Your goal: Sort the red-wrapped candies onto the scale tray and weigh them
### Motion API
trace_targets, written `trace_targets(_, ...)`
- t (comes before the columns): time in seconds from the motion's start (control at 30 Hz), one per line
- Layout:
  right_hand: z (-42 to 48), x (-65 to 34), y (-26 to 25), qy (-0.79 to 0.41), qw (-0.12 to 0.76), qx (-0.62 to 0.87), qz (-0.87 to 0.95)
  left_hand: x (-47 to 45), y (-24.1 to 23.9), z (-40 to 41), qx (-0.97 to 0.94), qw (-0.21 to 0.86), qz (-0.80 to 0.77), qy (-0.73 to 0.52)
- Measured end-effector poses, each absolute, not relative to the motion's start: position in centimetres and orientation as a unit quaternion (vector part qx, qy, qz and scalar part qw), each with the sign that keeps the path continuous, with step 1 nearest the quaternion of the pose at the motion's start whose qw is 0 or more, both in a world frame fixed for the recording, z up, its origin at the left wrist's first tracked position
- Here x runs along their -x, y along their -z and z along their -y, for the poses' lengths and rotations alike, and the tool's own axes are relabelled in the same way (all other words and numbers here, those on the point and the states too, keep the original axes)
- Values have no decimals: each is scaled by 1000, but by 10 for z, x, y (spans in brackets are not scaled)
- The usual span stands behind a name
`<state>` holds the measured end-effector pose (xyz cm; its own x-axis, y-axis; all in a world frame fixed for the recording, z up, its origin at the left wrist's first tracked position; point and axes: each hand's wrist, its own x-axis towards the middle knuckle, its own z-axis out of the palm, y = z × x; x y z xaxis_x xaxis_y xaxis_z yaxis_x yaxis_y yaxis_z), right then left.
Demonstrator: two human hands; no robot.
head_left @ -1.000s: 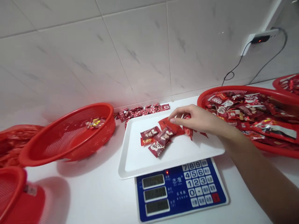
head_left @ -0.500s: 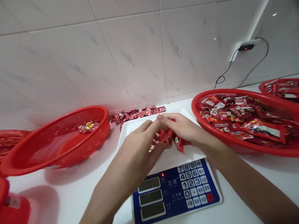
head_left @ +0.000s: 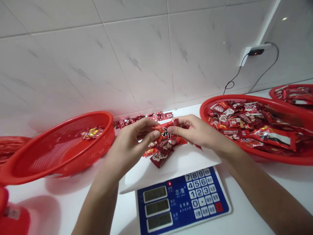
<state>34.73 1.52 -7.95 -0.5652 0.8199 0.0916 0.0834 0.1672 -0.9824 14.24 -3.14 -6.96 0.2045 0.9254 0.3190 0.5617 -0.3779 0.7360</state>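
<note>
In the head view, pinch the red packet (head_left: 164, 133) lightly by its ends and don't lean on the white tray (head_left: 143, 176), which would disturb the scale (head_left: 182, 212). Your left hand (head_left: 129, 140) grips its left edge, your right hand (head_left: 198, 132) its right end; I can't tell whether the right holds more. The packet lies between both hands, over the maroon packets (head_left: 160, 160).

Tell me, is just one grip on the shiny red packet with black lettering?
No, the left grip and right grip both pinch the red packet above the white flat tray.
</note>
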Motion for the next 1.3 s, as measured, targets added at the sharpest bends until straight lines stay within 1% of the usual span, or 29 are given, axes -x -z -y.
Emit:
trace_targets(0.13, -15, -351, 78, -534, 342, 325, 702, -145, 70, 33, -734, 216, -512, -390)
trace_targets(0.2, -14, -355, 76, -538, 345, 314, 702, -148, 69, 34, -731, 193, -502, -420)
trace_targets(0.3, -12, -359, 73, -582, 329, 274, 691, -150, 65, 38, -737, 91, -485, -461)
trace_targets(0.37, -12, -359, 72, -611, 323, 268, 672, -150, 62, 40, -763, 25, -468, -446)
trace_targets(0.4, -11, -358, 72, -617, 330, 277, 659, -149, 61, 41, -786, 26, -450, -423)
trace_targets(0.43, -11, -357, 72, -617, 342, 292, 647, -148, 60, 41, -811, 55, -427, -397)
trace_targets(0.5, -11, -356, 73, -603, 361, 318, 637, -146, 61, 39, -832, 160, -383, -369)
trace_targets(0.53, -10, -356, 73, -594, 367, 321, 640, -145, 62, 38, -820, 204, -379, -378)
trace_targets(0.6, -9, -355, 73, -576, 372, 317, 655, -145, 66, 36, -772, 239, -419, -415)
trace_targets(0.67, -7, -356, 72, -554, 381, 313, 671, -147, 70, 34, -735, 241, -478, -417)
trace_targets(0.73, -6, -356, 71, -530, 391, 319, 682, -149, 72, 33, -726, 258, -506, -387)
trace_targets(0.8, -6, -356, 71, -513, 393, 329, 688, -152, 72, 33, -725, 271, -506, -382)
trace_targets(1.13, -10, -354, 73, -507, 394, 325, 695, -156, 67, 35, -741, 221, -513, -373)
trace_targets(1.3, -11, -358, 71, -486, 361, 382, 698, -147, 70, 28, -723, 212, -533, -386)
